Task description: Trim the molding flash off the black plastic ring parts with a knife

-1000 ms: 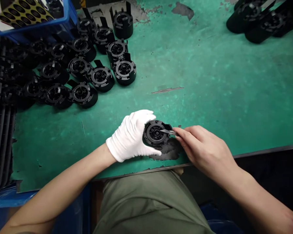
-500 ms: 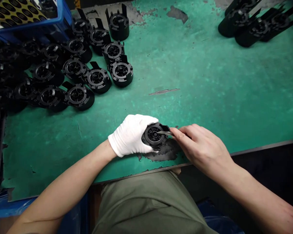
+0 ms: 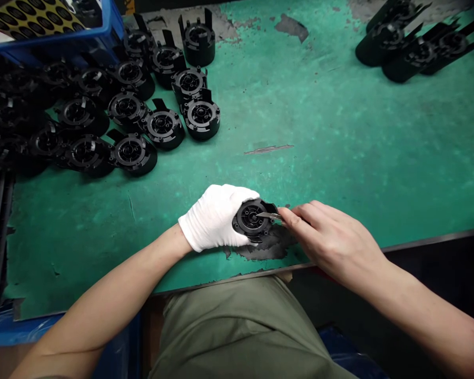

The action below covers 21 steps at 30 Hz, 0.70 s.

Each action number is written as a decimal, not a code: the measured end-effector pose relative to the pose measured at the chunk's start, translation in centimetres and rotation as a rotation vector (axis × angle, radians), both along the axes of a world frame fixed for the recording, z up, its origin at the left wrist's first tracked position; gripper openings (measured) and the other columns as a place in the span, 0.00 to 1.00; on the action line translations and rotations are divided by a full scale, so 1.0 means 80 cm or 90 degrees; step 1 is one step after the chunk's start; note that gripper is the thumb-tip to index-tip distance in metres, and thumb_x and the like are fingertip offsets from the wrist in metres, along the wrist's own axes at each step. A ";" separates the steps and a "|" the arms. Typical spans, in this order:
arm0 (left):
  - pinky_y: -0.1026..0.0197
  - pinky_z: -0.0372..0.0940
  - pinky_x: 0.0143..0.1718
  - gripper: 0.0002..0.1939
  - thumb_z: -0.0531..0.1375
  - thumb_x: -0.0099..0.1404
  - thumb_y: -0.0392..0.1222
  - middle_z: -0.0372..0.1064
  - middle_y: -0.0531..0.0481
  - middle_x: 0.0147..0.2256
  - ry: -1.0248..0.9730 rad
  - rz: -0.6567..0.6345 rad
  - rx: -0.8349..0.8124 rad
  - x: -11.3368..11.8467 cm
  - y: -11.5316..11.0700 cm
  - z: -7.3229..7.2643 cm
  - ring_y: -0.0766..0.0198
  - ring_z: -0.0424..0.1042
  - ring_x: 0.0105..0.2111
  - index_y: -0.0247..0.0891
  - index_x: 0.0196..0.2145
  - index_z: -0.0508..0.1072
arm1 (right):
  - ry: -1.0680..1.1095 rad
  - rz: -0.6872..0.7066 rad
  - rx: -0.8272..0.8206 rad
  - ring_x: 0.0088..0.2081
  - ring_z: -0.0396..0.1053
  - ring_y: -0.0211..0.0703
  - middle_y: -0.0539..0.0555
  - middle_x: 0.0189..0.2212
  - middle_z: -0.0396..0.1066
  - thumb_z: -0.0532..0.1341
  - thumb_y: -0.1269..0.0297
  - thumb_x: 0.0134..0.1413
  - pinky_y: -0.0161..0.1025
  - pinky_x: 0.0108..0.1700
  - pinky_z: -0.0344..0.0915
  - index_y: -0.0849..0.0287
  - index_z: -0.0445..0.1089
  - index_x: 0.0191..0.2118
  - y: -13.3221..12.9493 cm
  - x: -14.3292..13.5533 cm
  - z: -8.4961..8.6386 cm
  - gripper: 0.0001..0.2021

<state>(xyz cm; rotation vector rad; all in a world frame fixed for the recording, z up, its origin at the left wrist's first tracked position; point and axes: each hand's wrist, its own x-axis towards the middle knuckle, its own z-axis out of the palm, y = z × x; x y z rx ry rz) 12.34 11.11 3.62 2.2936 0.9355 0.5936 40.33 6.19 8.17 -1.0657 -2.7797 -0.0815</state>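
Note:
My left hand (image 3: 217, 218), in a white glove, is wrapped round a round black plastic housing (image 3: 245, 223) near the table's front edge. The housing's ribbed, ringed face points up at me. Bare and closed, my right hand (image 3: 324, 231) grips a thin metal blade like a craft knife (image 3: 272, 216); its handle is hidden inside the fingers. The blade's pointed tip lies over the middle of the housing's face, close to the small hub. Whether it touches the plastic I cannot tell.
Several similar black housings (image 3: 164, 126) stand grouped at the left. Behind them sits a blue bin (image 3: 112, 31) holding a sheet of round stickers (image 3: 35, 21). More black housings (image 3: 408, 58) stand at the far right. The green tabletop (image 3: 339, 137) has worn patches; its front edge runs beside my lap.
The whole view has shifted slightly, so everything sits a little further right. Both hands keep their grip, and the blade tip stays over the housing's centre.

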 end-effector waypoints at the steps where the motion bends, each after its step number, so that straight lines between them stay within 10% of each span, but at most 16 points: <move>1: 0.47 0.77 0.55 0.26 0.72 0.61 0.56 0.83 0.40 0.51 -0.001 0.000 0.002 0.000 0.000 -0.001 0.43 0.85 0.50 0.40 0.52 0.78 | -0.005 0.004 0.003 0.36 0.65 0.47 0.58 0.38 0.73 0.56 0.80 0.71 0.43 0.39 0.63 0.68 0.69 0.61 0.001 0.000 0.002 0.17; 21: 0.45 0.76 0.57 0.29 0.72 0.62 0.56 0.83 0.40 0.52 -0.022 -0.006 -0.004 -0.003 0.000 -0.004 0.41 0.84 0.53 0.38 0.56 0.77 | -0.062 0.064 0.004 0.34 0.65 0.48 0.57 0.34 0.71 0.53 0.84 0.66 0.44 0.37 0.65 0.69 0.71 0.58 -0.006 -0.002 0.011 0.20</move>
